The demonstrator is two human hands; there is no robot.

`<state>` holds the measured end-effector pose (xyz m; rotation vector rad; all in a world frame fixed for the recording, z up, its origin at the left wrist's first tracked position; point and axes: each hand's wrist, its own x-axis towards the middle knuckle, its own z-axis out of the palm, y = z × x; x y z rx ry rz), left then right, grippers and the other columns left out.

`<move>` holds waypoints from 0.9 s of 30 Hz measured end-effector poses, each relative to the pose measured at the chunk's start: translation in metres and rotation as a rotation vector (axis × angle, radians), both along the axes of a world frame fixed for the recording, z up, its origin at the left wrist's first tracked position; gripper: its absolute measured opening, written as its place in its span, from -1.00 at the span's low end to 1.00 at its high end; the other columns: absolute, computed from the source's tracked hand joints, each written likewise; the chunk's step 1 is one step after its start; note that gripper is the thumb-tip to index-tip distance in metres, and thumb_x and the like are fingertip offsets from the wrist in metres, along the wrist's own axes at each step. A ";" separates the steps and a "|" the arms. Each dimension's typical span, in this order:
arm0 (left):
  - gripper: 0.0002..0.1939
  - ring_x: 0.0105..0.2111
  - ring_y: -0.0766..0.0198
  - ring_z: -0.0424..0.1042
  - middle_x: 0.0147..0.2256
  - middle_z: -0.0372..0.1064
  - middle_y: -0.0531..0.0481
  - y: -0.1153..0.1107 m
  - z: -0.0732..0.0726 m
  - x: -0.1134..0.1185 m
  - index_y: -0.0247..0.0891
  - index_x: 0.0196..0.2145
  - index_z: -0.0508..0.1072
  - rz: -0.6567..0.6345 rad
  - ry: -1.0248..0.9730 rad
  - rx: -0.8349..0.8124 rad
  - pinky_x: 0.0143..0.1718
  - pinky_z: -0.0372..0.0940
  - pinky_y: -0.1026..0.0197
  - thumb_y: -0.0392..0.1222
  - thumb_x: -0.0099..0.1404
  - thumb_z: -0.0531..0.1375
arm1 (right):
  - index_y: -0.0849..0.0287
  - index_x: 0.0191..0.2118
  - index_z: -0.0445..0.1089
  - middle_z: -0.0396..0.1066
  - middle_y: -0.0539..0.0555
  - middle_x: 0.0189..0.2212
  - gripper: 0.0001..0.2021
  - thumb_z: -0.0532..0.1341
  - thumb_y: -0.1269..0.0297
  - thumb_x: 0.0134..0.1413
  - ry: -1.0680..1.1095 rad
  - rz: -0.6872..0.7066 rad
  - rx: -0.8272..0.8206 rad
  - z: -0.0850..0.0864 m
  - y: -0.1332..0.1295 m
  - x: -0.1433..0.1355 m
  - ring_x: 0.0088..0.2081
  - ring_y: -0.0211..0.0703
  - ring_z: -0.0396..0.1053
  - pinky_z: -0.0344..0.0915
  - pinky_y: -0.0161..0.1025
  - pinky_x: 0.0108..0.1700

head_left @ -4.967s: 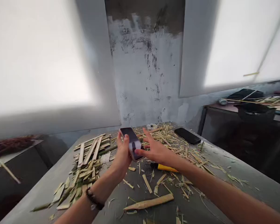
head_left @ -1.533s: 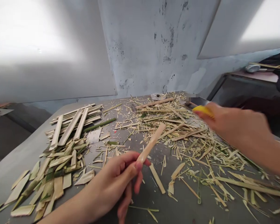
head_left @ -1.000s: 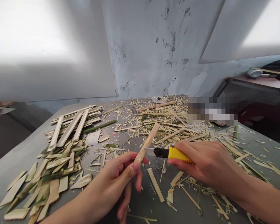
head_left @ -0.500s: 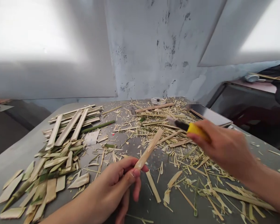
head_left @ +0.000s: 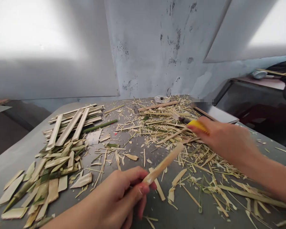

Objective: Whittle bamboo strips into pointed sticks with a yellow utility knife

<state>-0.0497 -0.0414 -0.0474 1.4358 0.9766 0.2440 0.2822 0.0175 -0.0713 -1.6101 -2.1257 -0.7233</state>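
The left hand (head_left: 124, 194) grasps a pale bamboo strip (head_left: 165, 162), pinched between thumb and fingers. The strip's near end disappears inside the grip, so its full length cannot be seen, and some of the fingers are hidden under the hand; the forearm is cut off at the bottom edge.

The right hand (head_left: 226, 136) is closed around a yellow-handled cutter (head_left: 197, 125). Most of the handle's rear is covered by the hand, and the blade is a blur whose edge cannot be made out. This forearm runs out at the right edge.

The strip is held above the tabletop (head_left: 16, 152), in front of the person. Its long axis runs diagonally, the free end pointing away and to the right, apart from the cutter, which points away and to the left.

Beyond the strip spreads a heap of shavings (head_left: 166, 127), with a hammer-like tool (head_left: 158, 106) lying at its far side, partly lost among the scraps. A phone-like device (head_left: 222, 115) sits near the right hand, its far part masked by pixelation. Farther left lie a white paper (head_left: 93, 137), a green stalk (head_left: 100, 126), stacked split strips (head_left: 70, 127) and overlapping bamboo chips (head_left: 47, 187).
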 end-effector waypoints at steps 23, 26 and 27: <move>-0.63 -0.71 0.57 0.30 -0.40 0.42 0.08 0.000 -0.004 -0.001 -0.21 -0.22 0.32 0.049 -0.067 -0.078 -0.73 0.12 0.57 0.12 0.56 -0.02 | 0.07 -0.37 0.34 0.06 -0.08 -0.80 -0.52 0.01 -0.17 0.43 -0.061 -0.032 0.073 0.009 -0.002 0.009 -0.80 -0.28 -0.05 -0.30 -0.34 -0.63; -0.62 -0.70 0.59 0.30 -0.33 0.45 0.05 -0.001 -0.006 -0.001 -0.22 -0.20 0.31 0.032 -0.064 -0.052 -0.74 0.07 0.58 0.12 0.57 -0.05 | 0.05 -0.34 0.35 0.14 -0.01 -0.74 -0.53 -0.04 -0.15 0.45 0.030 -0.179 0.142 0.019 0.003 0.024 -0.75 -0.23 0.03 -0.20 -0.32 -0.61; -0.65 -0.70 0.60 0.31 -0.30 0.46 0.05 0.000 -0.006 -0.001 -0.21 -0.17 0.30 0.042 -0.096 -0.061 -0.73 0.09 0.57 0.11 0.58 -0.05 | 0.06 -0.33 0.35 0.17 0.00 -0.72 -0.55 -0.03 -0.11 0.46 0.069 -0.118 0.128 0.019 0.000 0.020 -0.72 -0.21 0.10 -0.14 -0.30 -0.59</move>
